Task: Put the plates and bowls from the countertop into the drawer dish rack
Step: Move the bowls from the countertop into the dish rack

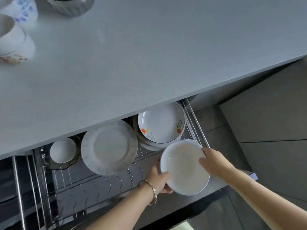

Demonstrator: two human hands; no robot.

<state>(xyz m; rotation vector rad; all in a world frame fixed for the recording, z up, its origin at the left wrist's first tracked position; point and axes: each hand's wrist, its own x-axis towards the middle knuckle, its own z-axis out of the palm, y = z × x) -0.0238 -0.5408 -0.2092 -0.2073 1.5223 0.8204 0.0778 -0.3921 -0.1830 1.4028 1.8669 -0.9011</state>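
Observation:
A plain white plate hovers tilted over the right front of the wire drawer dish rack. My left hand, with a bracelet on the wrist, grips its lower left rim. My right hand holds its upper right rim. In the rack stand a flower-patterned plate on a stack at the back right, a large speckled plate in the middle, and a small white bowl on a dark glass dish at the left.
The grey countertop overhangs the drawer's back. At its far left stand two white cups, one patterned, and a ribbed grey bowl. The drawer's metal rail runs along the right. Grey floor tiles lie to the right.

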